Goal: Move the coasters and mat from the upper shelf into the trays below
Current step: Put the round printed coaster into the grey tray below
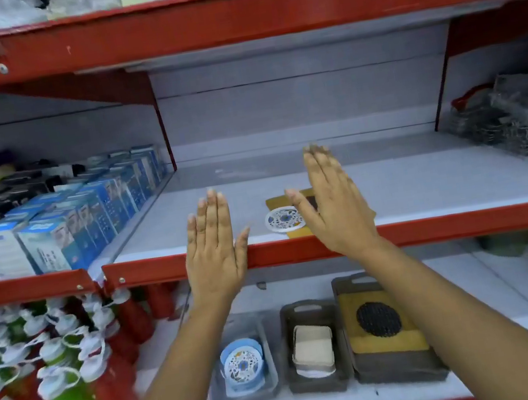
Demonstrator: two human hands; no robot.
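Observation:
On the upper shelf (426, 184) lies a round white coaster with a blue floral print (282, 219), resting on the front left part of a yellow mat (276, 202). My right hand (335, 202) hovers flat and open over the mat, hiding most of it. My left hand (215, 249) is open, fingers together, over the shelf's front edge to the left of the coaster. Below stand three grey trays: the left tray (267, 348) holds round floral coasters, the middle tray (307, 307) holds pale square coasters, the right tray (397, 372) holds a yellow mat with a dark round piece.
Blue and white boxes (63, 228) fill the upper shelf section at left. Wire baskets and coloured items (519, 118) sit at the right. Red and green bottles with white caps (51, 375) crowd the lower shelf at left. A red shelf lip (467, 224) runs along the front.

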